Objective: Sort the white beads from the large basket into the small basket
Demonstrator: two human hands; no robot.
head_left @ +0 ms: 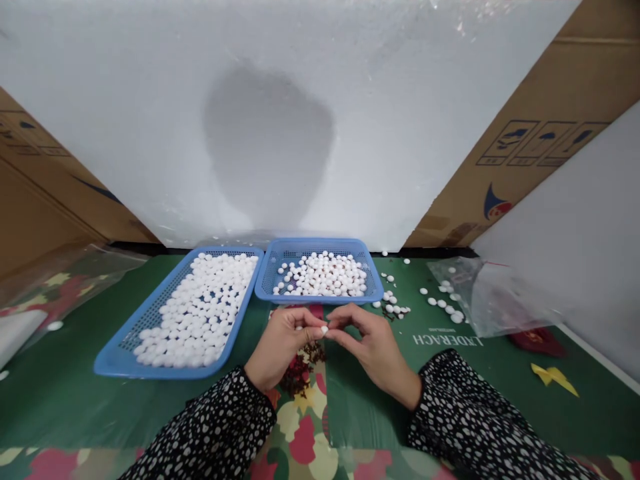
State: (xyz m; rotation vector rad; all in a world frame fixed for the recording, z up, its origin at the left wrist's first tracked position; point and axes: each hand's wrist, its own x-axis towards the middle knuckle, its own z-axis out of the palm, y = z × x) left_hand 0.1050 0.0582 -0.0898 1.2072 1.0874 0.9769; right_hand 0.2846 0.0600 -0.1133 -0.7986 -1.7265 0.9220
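Note:
A small white ball sits between the fingertips of both hands, just in front of the baskets. My left hand pinches it with thumb and forefinger, and a second white ball partly shows inside the curled fingers. From the other side, the thumb and forefinger of my right hand close on the same ball; anything tiny between them cannot be made out. Below the hands lies a pile of small dark reddish-brown bits. Behind them, a blue basket holds many white balls, some with brownish specks between them.
Another blue basket full of white balls stands at the left. Loose white balls lie at the right, by a clear plastic bag. A yellow scrap is further right. A white panel and cardboard close off the back.

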